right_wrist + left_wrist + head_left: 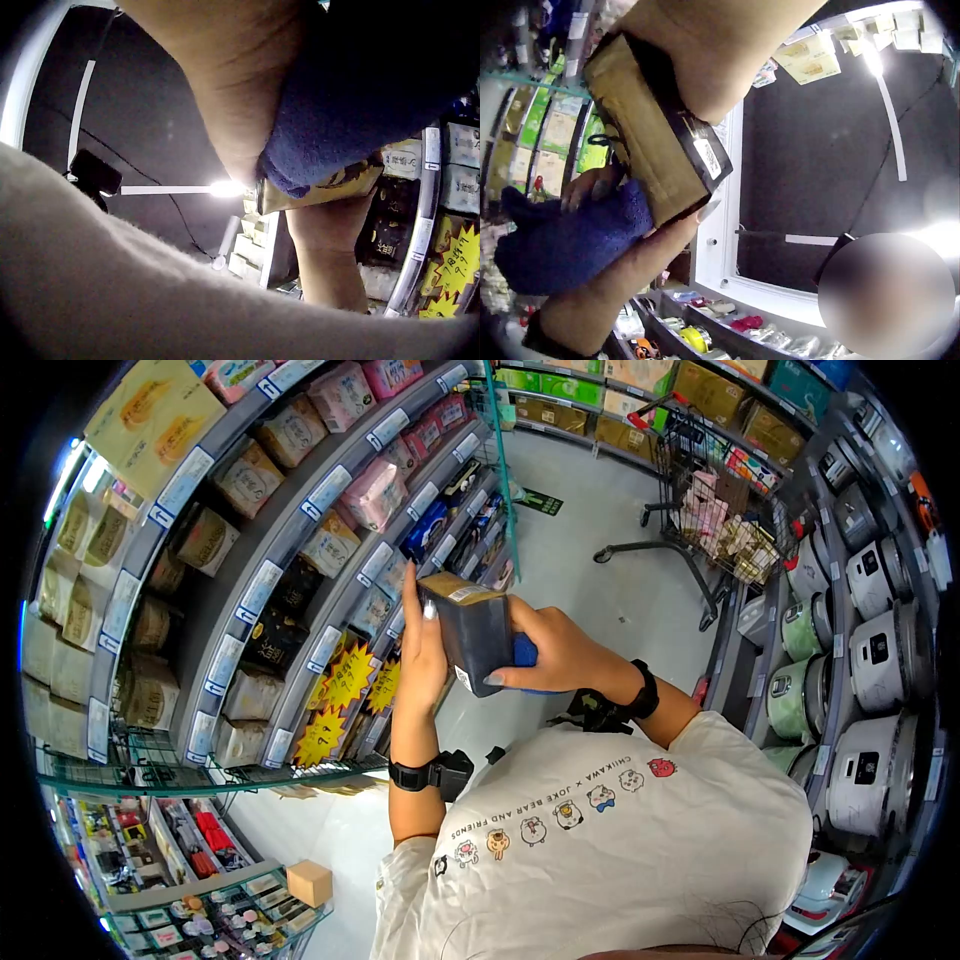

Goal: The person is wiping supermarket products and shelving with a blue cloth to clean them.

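A black and gold tissue pack (pixel 475 640) is held up before the chest, a white barcode label on its end. My left hand (pixel 427 660) holds it from the left, with one finger stretched up past its edge. My right hand (pixel 565 648) grips the opposite side, its thumb across the lower front corner. Bunched in the right hand against the pack is a dark blue fuzzy cloth (pixel 577 236). The left wrist view shows the pack's gold side (pixel 656 142) and the barcode label (pixel 706 157). In the right wrist view the blue cloth (pixel 337 120) covers most of the pack.
Curved shelves (pixel 235 650) with tissue packs run along the left, carrying yellow price signs (pixel 335 705). A loaded shopping cart (pixel 720 510) stands ahead on the aisle floor (pixel 560 530). Rice cookers (pixel 870 660) line the right shelves. A green-edged display (pixel 215 905) stands lower left.
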### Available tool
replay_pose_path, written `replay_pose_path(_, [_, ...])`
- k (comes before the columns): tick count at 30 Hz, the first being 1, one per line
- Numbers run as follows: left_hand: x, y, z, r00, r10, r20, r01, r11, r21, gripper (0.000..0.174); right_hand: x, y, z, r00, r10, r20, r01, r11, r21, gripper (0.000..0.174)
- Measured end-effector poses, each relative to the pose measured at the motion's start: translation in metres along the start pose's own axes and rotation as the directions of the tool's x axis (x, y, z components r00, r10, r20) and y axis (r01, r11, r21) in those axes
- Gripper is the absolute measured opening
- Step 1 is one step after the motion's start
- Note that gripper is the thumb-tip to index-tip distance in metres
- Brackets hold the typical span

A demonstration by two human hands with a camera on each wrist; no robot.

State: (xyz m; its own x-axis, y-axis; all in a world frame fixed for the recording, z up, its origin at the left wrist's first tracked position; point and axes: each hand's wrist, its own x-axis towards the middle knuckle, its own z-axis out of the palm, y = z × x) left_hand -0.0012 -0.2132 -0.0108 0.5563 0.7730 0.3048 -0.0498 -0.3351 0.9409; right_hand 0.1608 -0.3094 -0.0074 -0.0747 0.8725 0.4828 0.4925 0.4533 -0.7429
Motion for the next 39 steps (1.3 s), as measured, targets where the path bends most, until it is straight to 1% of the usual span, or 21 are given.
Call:
replay_pose_path(4, [0.004,-0.011,0.007,0.994,-0.094,0.057,0.100,0.988,-0.117,0.063,0.000,0.008,-0.001,0.998,0.059,-0.028,-0.059,0.998,0.006,0.055])
replay_pose_path(7, [0.003,-0.018,0.009,0.985,-0.129,0.114,0.147,0.974,-0.171,0.060,0.000,0.011,-0.002,0.996,0.078,-0.040,-0.077,0.997,0.032,0.052])
replay_pose_path(9, [0.000,-0.011,0.012,0.964,-0.224,0.145,0.266,0.838,-0.476,0.068,0.001,0.014,-0.001,0.996,0.074,-0.051,-0.071,0.996,0.060,0.050])
replay_pose_path(10, [0.001,-0.007,0.014,0.942,-0.295,0.162,0.327,0.694,-0.642,0.070,0.001,0.015,-0.001,0.996,0.062,-0.063,-0.056,0.995,0.084,0.049])
replay_pose_path(12, [0.001,-0.010,0.015,0.944,-0.290,0.160,0.323,0.702,-0.634,0.075,0.000,0.016,-0.001,0.996,0.068,-0.065,-0.060,0.992,0.113,0.047])
replay_pose_path(13, [0.001,-0.017,0.015,0.967,-0.210,0.145,0.254,0.852,-0.459,0.078,-0.001,0.017,-0.002,0.995,0.083,-0.053,-0.077,0.990,0.119,0.047])
replay_pose_path(14, [0.001,-0.018,0.015,0.977,-0.160,0.141,0.199,0.920,-0.338,0.080,-0.001,0.018,-0.002,0.994,0.098,-0.042,-0.092,0.988,0.124,0.047])
replay_pose_path(15, [0.001,-0.018,0.015,0.985,-0.109,0.137,0.137,0.968,-0.211,0.082,-0.001,0.019,-0.003,0.994,0.105,-0.036,-0.100,0.987,0.125,0.046])
replay_pose_path(17, [0.003,-0.011,0.016,0.991,-0.070,0.115,0.083,0.990,-0.110,0.086,-0.002,0.020,-0.004,0.993,0.117,-0.024,-0.113,0.986,0.126,0.046])
replay_pose_path(23, [-0.001,0.000,0.019,0.980,-0.016,0.200,0.057,0.978,-0.199,0.099,-0.004,0.024,-0.005,0.995,0.084,-0.053,-0.072,0.977,0.201,0.043])
replay_pose_path(26, [-0.002,0.005,0.022,0.984,-0.038,0.174,0.084,0.960,-0.267,0.104,-0.006,0.025,-0.008,0.993,0.115,-0.022,-0.108,0.974,0.202,0.041])
replay_pose_path(29, [-0.003,0.016,0.032,0.998,0.070,0.006,-0.065,0.952,-0.300,0.104,-0.008,0.032,-0.002,0.992,0.103,-0.069,-0.068,0.918,0.392,0.034])
replay_pose_path(30, [-0.003,0.008,0.031,0.981,0.180,-0.066,-0.190,0.959,-0.208,0.107,-0.009,0.036,-0.001,0.987,0.161,-0.031,-0.126,0.867,0.481,0.033])
replay_pose_path(31, [-0.009,0.010,0.035,0.979,0.161,-0.125,-0.186,0.955,-0.231,0.111,-0.011,0.040,0.001,0.977,0.213,0.012,-0.182,0.806,0.564,0.033])
replay_pose_path(32, [-0.011,0.004,0.034,0.960,0.242,-0.140,-0.260,0.957,-0.130,0.111,-0.013,0.041,-0.001,0.954,0.265,0.137,-0.284,0.665,0.691,0.035])
replay_pose_path(33, [-0.013,-0.004,0.033,0.936,0.320,-0.147,-0.327,0.945,-0.028,0.110,-0.016,0.043,-0.003,0.914,0.312,0.260,-0.391,0.498,0.774,0.038])
replay_pose_path(34, [-0.014,-0.008,0.033,0.906,0.396,-0.147,-0.389,0.918,0.074,0.110,-0.022,0.045,-0.010,0.836,0.299,0.460,-0.530,0.223,0.818,0.041])
replay_pose_path(35, [-0.015,-0.010,0.034,0.898,0.422,-0.123,-0.406,0.903,0.138,0.110,-0.026,0.046,-0.014,0.739,0.222,0.636,-0.640,-0.063,0.766,0.045])
replay_pose_path(36, [-0.015,-0.009,0.036,0.890,0.447,-0.096,-0.422,0.884,0.201,0.110,-0.023,0.026,-0.020,0.709,0.295,0.640,-0.636,-0.124,0.761,0.043])
replay_pose_path(37, [-0.016,-0.007,0.037,0.881,0.468,-0.066,-0.437,0.860,0.263,0.110,-0.022,0.020,-0.024,0.717,0.324,0.617,-0.626,-0.089,0.775,0.040])
replay_pose_path(39, [-0.015,-0.013,0.034,0.904,0.424,-0.052,-0.401,0.884,0.239,0.108,-0.022,0.016,-0.027,0.734,0.379,0.563,-0.603,-0.018,0.798,0.036])
